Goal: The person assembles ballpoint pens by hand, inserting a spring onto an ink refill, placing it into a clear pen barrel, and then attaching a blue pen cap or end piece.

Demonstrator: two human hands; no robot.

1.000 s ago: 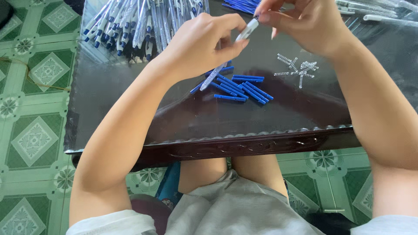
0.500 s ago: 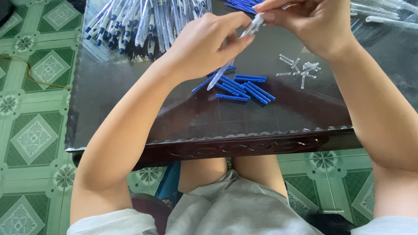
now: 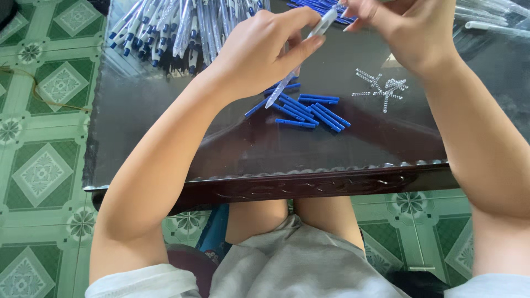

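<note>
Translucent white plastic pen barrel [image 3: 301, 58] slants above the dark glossy table [image 3: 165, 138]; I see my left hand [image 3: 259, 49] pinching its middle, my right hand [image 3: 411, 30] gripping its top end. Blue plastic rods [image 3: 306, 109] and small metal springs [image 3: 383, 89] lie below.

Below the grip and slightly toward the person, a loose pile of short blue plastic pieces [image 3: 306, 109] lies on the dark glass-topped table [image 3: 165, 143]. Right of it, small metal springs [image 3: 383, 88] lie scattered. Up and left of the grip is a heap of white-and-blue pens [image 3: 165, 27]. Green patterned floor tiles [image 3: 44, 165] surround the table.
</note>
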